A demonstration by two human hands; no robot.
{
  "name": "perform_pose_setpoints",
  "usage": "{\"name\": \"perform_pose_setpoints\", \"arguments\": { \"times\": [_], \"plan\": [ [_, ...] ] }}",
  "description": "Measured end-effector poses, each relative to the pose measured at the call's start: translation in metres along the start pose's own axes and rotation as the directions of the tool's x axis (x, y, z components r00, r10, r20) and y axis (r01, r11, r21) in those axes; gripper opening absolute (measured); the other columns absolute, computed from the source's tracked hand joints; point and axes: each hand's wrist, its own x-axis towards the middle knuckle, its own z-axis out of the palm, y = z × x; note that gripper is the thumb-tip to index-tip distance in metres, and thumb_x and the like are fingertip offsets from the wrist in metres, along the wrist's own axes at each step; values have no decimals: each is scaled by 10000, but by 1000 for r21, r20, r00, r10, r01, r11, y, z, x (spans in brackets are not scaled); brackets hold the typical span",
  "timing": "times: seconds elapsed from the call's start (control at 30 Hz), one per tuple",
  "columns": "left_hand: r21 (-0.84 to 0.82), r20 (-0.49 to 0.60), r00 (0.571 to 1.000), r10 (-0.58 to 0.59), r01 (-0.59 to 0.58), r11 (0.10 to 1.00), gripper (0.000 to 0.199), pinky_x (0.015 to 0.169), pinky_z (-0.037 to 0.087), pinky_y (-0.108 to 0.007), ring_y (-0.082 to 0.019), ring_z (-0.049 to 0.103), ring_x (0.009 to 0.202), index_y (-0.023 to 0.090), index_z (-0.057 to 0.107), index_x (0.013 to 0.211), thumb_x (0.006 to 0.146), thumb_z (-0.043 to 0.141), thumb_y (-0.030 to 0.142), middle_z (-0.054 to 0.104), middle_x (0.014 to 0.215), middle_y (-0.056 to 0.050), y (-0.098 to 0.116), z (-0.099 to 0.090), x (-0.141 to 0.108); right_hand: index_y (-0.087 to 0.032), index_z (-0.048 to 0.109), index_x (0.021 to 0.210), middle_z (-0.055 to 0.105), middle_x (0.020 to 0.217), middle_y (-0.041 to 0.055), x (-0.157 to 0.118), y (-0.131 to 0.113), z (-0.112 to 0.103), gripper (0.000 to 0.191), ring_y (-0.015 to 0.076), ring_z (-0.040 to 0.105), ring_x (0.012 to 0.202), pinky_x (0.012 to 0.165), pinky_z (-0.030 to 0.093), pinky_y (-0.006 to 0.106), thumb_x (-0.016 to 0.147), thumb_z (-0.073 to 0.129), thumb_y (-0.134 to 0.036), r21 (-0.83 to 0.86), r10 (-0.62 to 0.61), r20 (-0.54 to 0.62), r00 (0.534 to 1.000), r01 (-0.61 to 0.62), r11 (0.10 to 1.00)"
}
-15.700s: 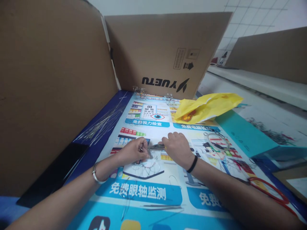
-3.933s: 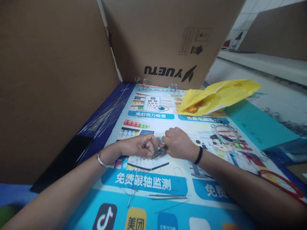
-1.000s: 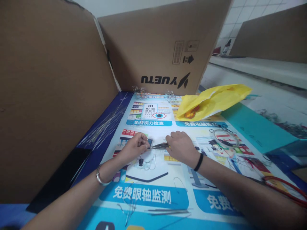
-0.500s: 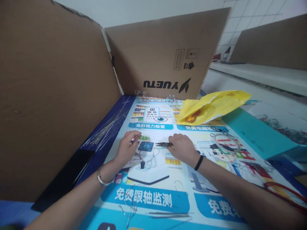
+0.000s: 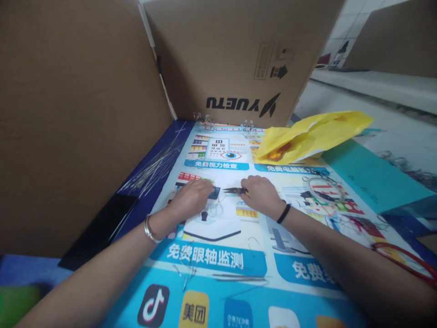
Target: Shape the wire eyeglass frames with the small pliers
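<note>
Presently, small dark-jawed metal pliers point(image 5: 235, 190) lie between the two hands, above a printed white-and-blue sheet point(image 5: 227, 176). Right hand point(image 5: 261, 193): closed around the pliers' handles, knuckles up, black band point(image 5: 284, 213) at the wrist; the tips point toward the left hand. Whether the pliers' tips meet: cannot tell. Left hand point(image 5: 194, 197): palm down, fingers bent and drawn near one another, silver metal bangle point(image 5: 150, 229) at the wrist. Its fingertips are partly hidden; cannot tell whether anything is pinched. The hands are apart, with the pliers' tips in the gap and not touching the left hand. Thin looped wires point(image 5: 215, 209) are on the sheet just beside the left hand, on the near side of the pliers. Nearer the wearer: tangled fine wires point(image 5: 187, 263) and a few straight dark rods point(image 5: 239, 277). Beyond the right hand: crumpled yellow bag point(image 5: 317, 136). To its right: round pale coil point(image 5: 327, 190). Far left, on dark blue surface: spread bundle of thin straight silvery wires point(image 5: 150, 171).
</note>
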Motion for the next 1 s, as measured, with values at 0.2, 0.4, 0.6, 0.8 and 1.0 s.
{"name": "perform_pose_setpoints", "arguments": {
  "times": [0.2, 0.4, 0.6, 0.8, 1.0],
  "plan": [
    [-37, -113, 991, -67, 64, 997, 232, 909, 441, -424, -228, 574, 1056, 176, 632, 992, 835, 469, 126, 677, 1024, -86, -6, 0, 4, -173, 594, 872, 596, 851, 74, 1, 0, 1, 217, 202, 506, 812, 667, 270, 297, 786, 465, -325, -18, -18, 13, 1000, 18, 1000],
    [-185, -374, 922, -99, 31, 982, 151, 902, 433, -371, -184, 594, 998, 166, 638, 901, 850, 497, 190, 686, 974, -67, -4, -5, 4, -170, 598, 872, 601, 856, 79, 0, -2, 1, 226, 211, 510, 823, 670, 274, 300, 789, 466, -333, -31, -20, 6, 1000, 20, 999],
    [-282, -325, 933, -152, 58, 958, 120, 842, 446, -330, -163, 605, 886, 162, 639, 834, 834, 520, 176, 681, 858, -49, 5, -20, 6, -159, 597, 914, 600, 894, 94, 0, -3, -1, 256, 216, 508, 842, 688, 279, 303, 800, 448, -334, -35, -14, 41, 999, 15, 999],
    [-324, -34, 995, -92, 76, 943, 117, 777, 445, -313, -162, 602, 799, 178, 650, 809, 819, 534, 191, 683, 799, -26, 39, -55, -2, -160, 599, 918, 600, 898, 93, 0, -1, 1, 263, 219, 511, 843, 684, 284, 304, 803, 446, -340, -25, -28, 15, 1000, 28, 999],
    [-397, 326, 936, 134, 7, 918, 139, 753, 428, -292, -149, 591, 760, 219, 655, 795, 825, 519, 215, 669, 776, 5, 87, -82, -16, -147, 591, 947, 599, 938, 108, -1, -2, -1, 266, 225, 510, 869, 713, 292, 309, 806, 445, -319, -10, -27, 21, 999, 27, 1000]
  ]
}}
